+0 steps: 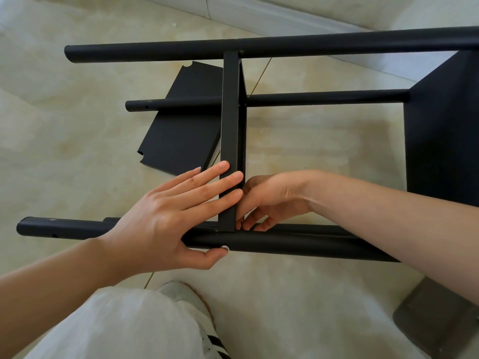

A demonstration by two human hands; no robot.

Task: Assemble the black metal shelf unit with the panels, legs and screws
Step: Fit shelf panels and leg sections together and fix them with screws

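Bright, soft daylight, faint shadows on the floor [311,141], sharp centre, wide-angle bending at edges.

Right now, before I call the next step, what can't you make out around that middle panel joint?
- Head view: the right hand's fingertips curl behind the upright middle panel; whether they pinch a screw is hidden.
- The panel's joint with the near leg is covered by both hands; the left hand lies flat against it.
- The legs' right ends and the end panel run off the frame's right edge.
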